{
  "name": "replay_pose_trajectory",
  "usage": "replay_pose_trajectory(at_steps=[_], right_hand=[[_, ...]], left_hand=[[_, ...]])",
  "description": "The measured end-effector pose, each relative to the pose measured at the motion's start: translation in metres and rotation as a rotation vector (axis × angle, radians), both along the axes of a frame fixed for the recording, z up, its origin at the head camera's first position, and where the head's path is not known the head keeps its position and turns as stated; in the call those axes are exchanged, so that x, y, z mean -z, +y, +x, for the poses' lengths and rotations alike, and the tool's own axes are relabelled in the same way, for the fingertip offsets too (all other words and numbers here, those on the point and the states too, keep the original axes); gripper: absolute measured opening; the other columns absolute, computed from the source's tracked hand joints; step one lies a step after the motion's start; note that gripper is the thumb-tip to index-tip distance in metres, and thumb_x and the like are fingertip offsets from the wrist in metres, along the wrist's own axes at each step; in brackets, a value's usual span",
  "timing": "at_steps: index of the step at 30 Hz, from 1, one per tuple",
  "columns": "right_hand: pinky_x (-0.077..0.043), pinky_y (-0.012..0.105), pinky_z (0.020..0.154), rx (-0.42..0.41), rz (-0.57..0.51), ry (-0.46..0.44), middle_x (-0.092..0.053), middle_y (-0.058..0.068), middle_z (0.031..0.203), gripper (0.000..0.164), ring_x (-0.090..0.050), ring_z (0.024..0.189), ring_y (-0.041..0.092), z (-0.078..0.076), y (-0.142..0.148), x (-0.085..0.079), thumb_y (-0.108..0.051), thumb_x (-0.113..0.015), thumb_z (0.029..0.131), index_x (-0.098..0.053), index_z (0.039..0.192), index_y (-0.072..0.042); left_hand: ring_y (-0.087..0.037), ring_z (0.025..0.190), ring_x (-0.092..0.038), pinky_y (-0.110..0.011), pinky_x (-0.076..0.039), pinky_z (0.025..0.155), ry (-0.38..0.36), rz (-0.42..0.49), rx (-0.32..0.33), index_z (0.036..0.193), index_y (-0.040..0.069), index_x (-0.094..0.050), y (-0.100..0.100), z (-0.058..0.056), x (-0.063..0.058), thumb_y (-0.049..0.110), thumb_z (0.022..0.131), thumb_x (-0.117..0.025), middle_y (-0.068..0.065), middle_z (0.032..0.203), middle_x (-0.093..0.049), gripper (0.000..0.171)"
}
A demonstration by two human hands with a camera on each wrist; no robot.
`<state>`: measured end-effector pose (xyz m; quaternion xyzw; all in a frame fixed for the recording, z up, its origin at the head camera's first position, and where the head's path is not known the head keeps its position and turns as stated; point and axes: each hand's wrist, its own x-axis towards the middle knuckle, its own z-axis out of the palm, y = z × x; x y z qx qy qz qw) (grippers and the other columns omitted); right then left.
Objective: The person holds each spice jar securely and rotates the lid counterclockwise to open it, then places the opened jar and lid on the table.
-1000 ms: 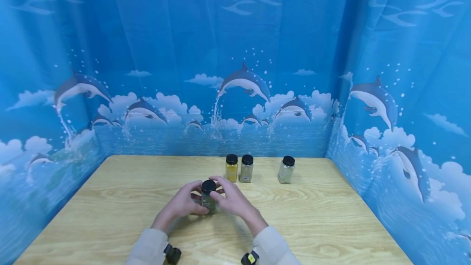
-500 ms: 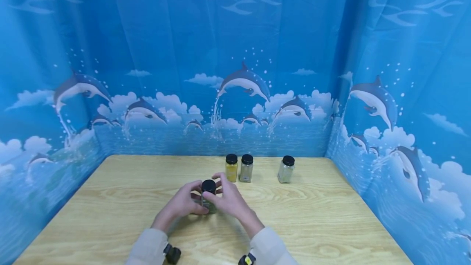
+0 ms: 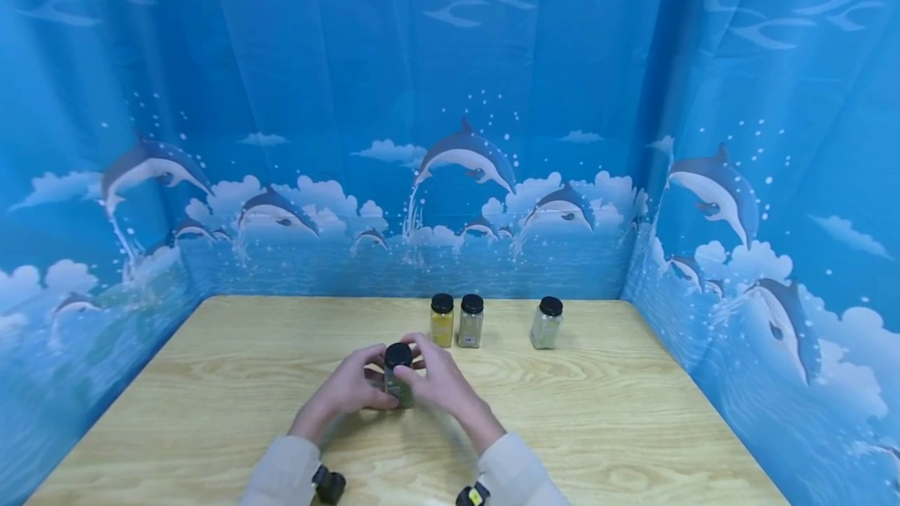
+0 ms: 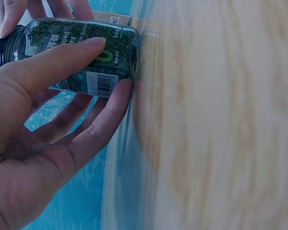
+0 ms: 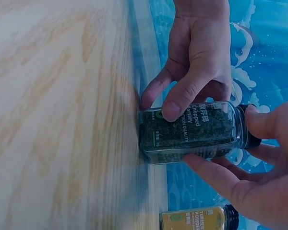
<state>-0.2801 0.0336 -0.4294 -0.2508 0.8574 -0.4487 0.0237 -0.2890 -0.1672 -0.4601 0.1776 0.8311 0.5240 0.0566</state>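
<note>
A square glass spice jar (image 3: 397, 389) of dark green flakes, labelled chopped parsley in the right wrist view, stands upright near the middle of the wooden table. My left hand (image 3: 348, 383) grips its body, with the thumb (image 4: 79, 56) across the label and another finger at the bottom edge. My right hand (image 3: 444, 383) holds the black lid (image 3: 398, 355), its thumb (image 5: 260, 122) pressed on the lid's side. One lower finger of that hand lies along the glass. The lid is on the jar.
Behind the hands stand a yellow turmeric powder jar (image 3: 442, 325) and a greyish spice jar (image 3: 471, 326), side by side. Farther right is a pale jar (image 3: 546, 326). All three have black lids. A blue dolphin-print curtain (image 3: 450, 100) surrounds the table's (image 3: 619, 412) back and sides.
The right hand's thumb and fingers have shifted slightly around the lid, first leftward and up, then slightly back. The left hand and the jar have stayed in place.
</note>
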Motion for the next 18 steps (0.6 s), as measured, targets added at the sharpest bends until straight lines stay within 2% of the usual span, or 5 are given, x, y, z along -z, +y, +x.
replay_pose_trajectory(at_steps=[5,11,15,18], right_hand=[[-0.059,0.040,0.100,-0.034,0.026,0.036,-0.064,0.015,0.131,0.041,-0.066,0.118,0.032,0.0009,0.0012,-0.0022,-0.012,-0.059,0.104,-0.054,0.144,-0.009],[-0.059,0.039,0.100,-0.050,0.039,0.040,-0.064,0.017,0.133,0.044,-0.066,0.119,0.033,0.0006,0.0017,-0.0026,-0.011,-0.058,0.104,-0.052,0.148,-0.008],[-0.058,0.042,0.102,-0.058,0.049,0.015,-0.063,0.016,0.136,0.049,-0.066,0.121,0.033,0.0005,0.0031,-0.0034,-0.014,-0.057,0.105,-0.047,0.152,-0.011],[-0.056,0.047,0.105,-0.065,0.041,-0.024,-0.062,0.015,0.135,0.056,-0.064,0.123,0.034,0.0005,0.0044,-0.0049,-0.020,-0.061,0.104,-0.042,0.156,-0.014]], left_hand=[[-0.025,0.100,-0.069,-0.040,-0.063,0.088,-0.008,-0.005,-0.013,0.117,0.008,-0.066,0.0003,0.0005,-0.0002,-0.002,0.069,-0.090,-0.015,0.112,-0.065,0.054],[-0.025,0.100,-0.070,-0.041,-0.063,0.088,-0.020,-0.014,-0.020,0.117,0.008,-0.066,-0.0001,0.0006,-0.0012,-0.002,0.069,-0.091,-0.015,0.113,-0.065,0.055],[-0.025,0.100,-0.070,-0.041,-0.063,0.088,-0.012,-0.016,-0.015,0.117,0.008,-0.066,0.0002,0.0011,-0.0007,-0.002,0.069,-0.091,-0.015,0.112,-0.065,0.054],[-0.025,0.100,-0.070,-0.041,-0.063,0.088,-0.006,-0.015,-0.005,0.115,0.008,-0.066,0.0002,0.0010,-0.0005,-0.001,0.070,-0.091,-0.014,0.111,-0.065,0.052]])
